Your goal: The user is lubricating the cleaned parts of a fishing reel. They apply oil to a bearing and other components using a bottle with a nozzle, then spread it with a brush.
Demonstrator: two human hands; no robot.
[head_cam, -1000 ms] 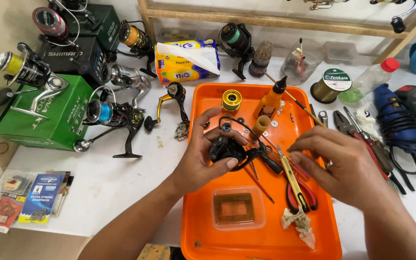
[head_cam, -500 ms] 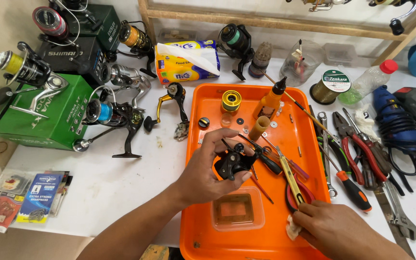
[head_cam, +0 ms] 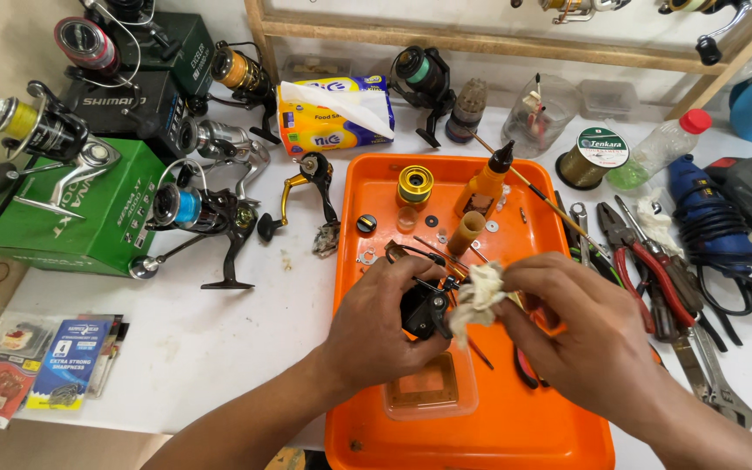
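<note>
left hand (head_cam: pixel 376 322) grips reel body (head_cam: pixel 426 311) | right hand (head_cam: pixel 585 331) presses rag (head_cam: pixel 478 292) | over orange tray (head_cam: pixel 515 426)

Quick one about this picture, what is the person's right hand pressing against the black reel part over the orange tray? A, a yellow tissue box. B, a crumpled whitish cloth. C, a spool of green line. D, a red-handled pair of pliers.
B: the right hand pinches a crumpled whitish cloth against the black reel part that the left hand holds above the orange tray.
</note>
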